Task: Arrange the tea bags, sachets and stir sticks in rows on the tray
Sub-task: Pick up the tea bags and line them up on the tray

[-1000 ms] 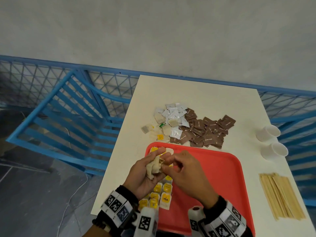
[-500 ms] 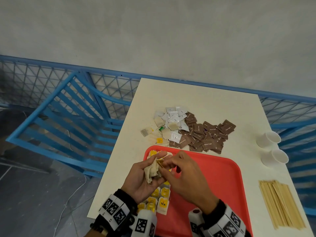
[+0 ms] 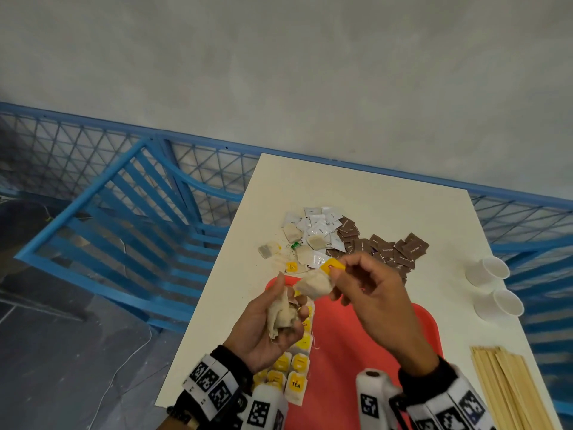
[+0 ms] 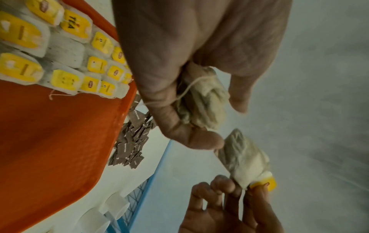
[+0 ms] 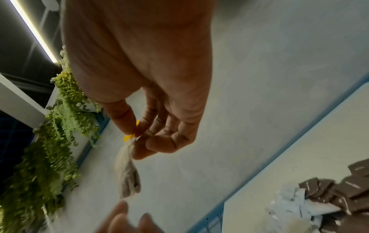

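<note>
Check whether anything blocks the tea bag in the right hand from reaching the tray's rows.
Partly. The right hand pinches the tea bag above the tray; the left hand, gripping bunched tea bags, hovers over the rows. Bare tray beside them looks free.

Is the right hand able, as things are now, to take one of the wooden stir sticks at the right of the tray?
Probably not at once. The right hand pinches a tea bag by its yellow tag, so its fingers are occupied. The stir sticks lie uncovered on the table on that hand's side; nothing blocks the path.
</note>
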Demonstrator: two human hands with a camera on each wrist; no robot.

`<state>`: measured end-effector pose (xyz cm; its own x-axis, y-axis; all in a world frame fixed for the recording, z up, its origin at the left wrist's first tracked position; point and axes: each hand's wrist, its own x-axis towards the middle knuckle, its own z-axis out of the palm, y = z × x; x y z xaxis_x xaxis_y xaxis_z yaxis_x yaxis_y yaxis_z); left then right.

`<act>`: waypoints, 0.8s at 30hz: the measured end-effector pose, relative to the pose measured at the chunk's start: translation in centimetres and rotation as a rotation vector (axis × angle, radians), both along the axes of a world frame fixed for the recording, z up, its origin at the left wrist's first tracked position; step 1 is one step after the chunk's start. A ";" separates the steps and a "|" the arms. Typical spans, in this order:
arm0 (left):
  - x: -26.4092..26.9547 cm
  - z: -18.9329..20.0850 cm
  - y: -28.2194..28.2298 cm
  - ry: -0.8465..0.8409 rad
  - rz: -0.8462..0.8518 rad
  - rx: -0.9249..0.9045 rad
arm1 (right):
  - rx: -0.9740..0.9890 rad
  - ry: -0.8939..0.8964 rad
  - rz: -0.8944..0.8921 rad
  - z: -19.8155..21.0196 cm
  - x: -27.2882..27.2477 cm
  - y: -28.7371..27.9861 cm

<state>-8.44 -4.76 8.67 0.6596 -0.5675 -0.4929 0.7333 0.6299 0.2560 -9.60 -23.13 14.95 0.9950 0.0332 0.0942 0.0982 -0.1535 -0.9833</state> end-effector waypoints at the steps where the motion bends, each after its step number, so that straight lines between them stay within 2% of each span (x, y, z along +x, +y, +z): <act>1: 0.3 0.1 0.2 -0.047 0.001 0.023 | 0.015 -0.007 -0.012 0.4 0.2 -0.2; 3: 1.0 0.4 0.7 -0.187 -0.004 0.127 | -0.023 -0.035 -0.020 1.1 0.6 -0.8; 5: 1.6 1.8 1.3 -0.352 0.015 0.331 | -0.118 -0.052 -0.007 1.6 1.0 -1.3; 8: 2.3 5.5 1.5 -0.740 0.012 0.735 | -0.221 -0.082 0.011 2.0 1.5 -1.5; 10: 2.6 6.9 1.0 -0.990 -0.055 0.905 | -0.234 -0.122 0.013 2.1 1.5 -1.2; 11: 2.6 7.3 0.7 -1.061 -0.090 0.966 | -0.231 -0.153 0.006 2.1 1.5 -1.0; 13: 2.3 7.3 0.3 -1.052 -0.107 0.992 | -0.230 -0.247 -0.034 1.8 1.3 -0.6; 17: 1.3 6.7 0.1 -0.635 -0.077 0.660 | -0.490 -0.609 -0.119 0.1 0.5 -0.2; 19: 0.9 6.8 0.0 -0.539 -0.057 0.581 | -0.535 -0.696 -0.118 -0.9 0.0 -0.3; 21: 0.7 7.0 0.1 -0.521 -0.046 0.574 | -0.534 -0.734 -0.099 -1.4 -0.3 -0.4; 24: 0.2 6.8 0.3 -0.639 -0.020 0.591 | -0.589 -0.745 -0.075 -1.5 -0.6 -0.1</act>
<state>-8.26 -4.48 15.45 0.9030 -0.3502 -0.2490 0.3469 0.2520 0.9034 -10.18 -23.19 13.43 0.6876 0.2158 0.6933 0.6379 -0.6358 -0.4347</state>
